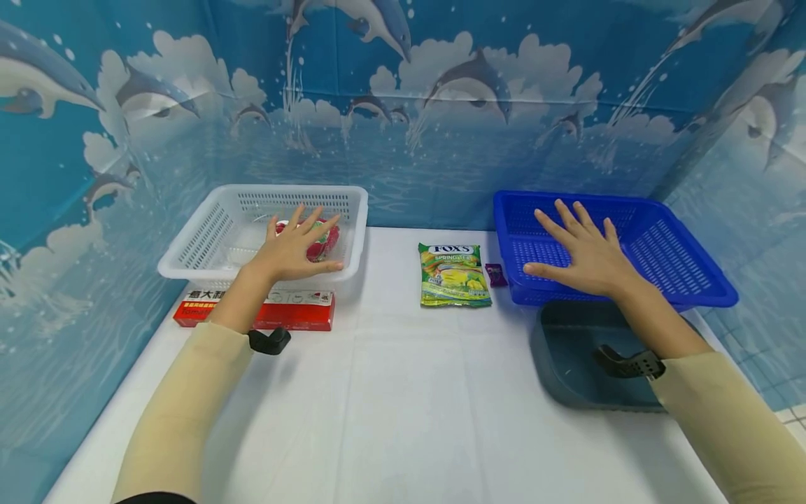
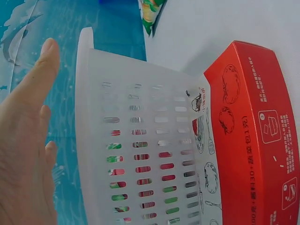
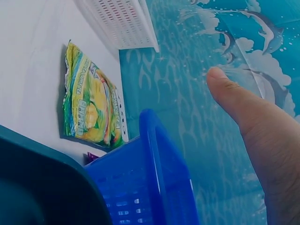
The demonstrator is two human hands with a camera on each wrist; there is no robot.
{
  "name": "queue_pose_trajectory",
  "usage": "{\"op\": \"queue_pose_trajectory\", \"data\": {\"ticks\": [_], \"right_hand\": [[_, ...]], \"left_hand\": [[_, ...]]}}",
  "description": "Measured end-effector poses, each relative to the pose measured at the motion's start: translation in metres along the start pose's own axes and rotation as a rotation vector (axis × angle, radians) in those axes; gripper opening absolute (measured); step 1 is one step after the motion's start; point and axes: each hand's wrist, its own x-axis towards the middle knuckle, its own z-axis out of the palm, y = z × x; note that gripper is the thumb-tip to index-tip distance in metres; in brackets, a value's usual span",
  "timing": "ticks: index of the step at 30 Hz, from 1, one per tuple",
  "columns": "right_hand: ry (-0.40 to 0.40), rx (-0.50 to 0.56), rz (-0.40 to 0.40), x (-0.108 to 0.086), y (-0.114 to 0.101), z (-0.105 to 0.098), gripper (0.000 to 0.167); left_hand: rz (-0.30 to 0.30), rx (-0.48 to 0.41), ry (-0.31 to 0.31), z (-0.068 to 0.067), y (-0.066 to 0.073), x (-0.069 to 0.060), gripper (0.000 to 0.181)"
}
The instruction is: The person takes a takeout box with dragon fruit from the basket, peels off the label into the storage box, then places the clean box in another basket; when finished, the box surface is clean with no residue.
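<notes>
My left hand hovers over the white basket with its fingers spread, holding nothing. Inside that basket lies a red and green package, partly covered by the hand. Over the blue basket my right hand is held with fingers splayed, also holding nothing. Between the two baskets a green and yellow FOX'S candy bag lies flat on the table. A small purple packet sits against the blue basket's left side.
A red and white box lies along the front of the white basket. In front of the blue basket stands a dark teal bin, partly beneath the right forearm. A dolphin-print curtain hangs behind the white-covered table.
</notes>
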Motion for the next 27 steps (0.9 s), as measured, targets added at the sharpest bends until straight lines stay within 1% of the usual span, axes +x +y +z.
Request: {"op": "queue_pose_trajectory", "data": {"ticks": [9,18,27], "right_hand": [[-0.003,-0.003,0.006,-0.0004,-0.0001,0.0009,0.096],[-0.016,-0.012,0.007,0.0007,0.0012,0.0034,0.096],[-0.014,-0.004,0.002,0.0007,0.0007,0.0027,0.095]], "left_hand": [[-0.013,-0.002,0.015,0.0015,-0.0019,-0.0016,0.094],[-0.004,0.014,0.009,0.0043,-0.0022,-0.0027,0.095],[0.002,0.011,0.021,-0.0011,0.001,-0.0051,0.095]]}}
